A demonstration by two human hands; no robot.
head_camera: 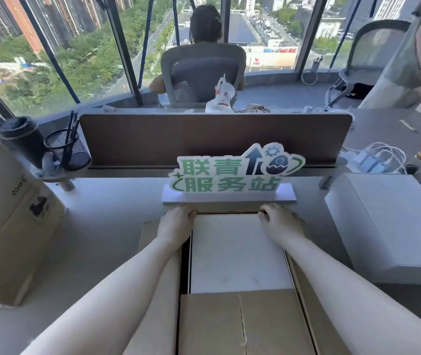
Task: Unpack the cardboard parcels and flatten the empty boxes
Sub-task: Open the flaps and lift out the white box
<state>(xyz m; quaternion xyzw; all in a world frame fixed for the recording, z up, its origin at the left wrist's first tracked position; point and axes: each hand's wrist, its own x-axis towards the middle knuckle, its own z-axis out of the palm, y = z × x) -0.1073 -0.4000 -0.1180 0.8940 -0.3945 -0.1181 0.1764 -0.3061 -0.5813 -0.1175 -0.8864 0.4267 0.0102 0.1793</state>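
Open cardboard parcel [242, 321] sits dead centre at 6 o'clock on the grey desk [106, 226], near flaps folded back toward the camera, side flaps splayed out left and right. Inside it a flat white box [237, 252] fills most of the opening, dark gap along its left side. Left hand [176, 224] is on the far-left corner of the white box, fingers curled down over the far edge, tips hidden behind it, so it grips that corner. Right hand [279, 222] mirrors it on the far-right corner, fingers hooked over the same far edge, thumb side toward the middle. Both forearms run in from 7 and 5 o'clock across the parcel's side flaps. Just beyond the hands at 12 o'clock: a green-lettered sign [232, 172] upright on a pale slab base, touching or nearly touching the parcel's far wall, can't tell which. Behind it a brown divider panel [214, 137]. At 3 o'clock a second white box [393, 226] lies on the desk, apart from the parcel. At 9 o'clock a closed brown carton [12, 239] with black print, lying tilted. At 10 o'clock a black lidded cup [22, 139] beside a mesh pen holder [67, 149]. At 2 o'clock a white power strip with cables [373, 160]. Past the divider a person in a grey office chair [203, 73] faces the windows.
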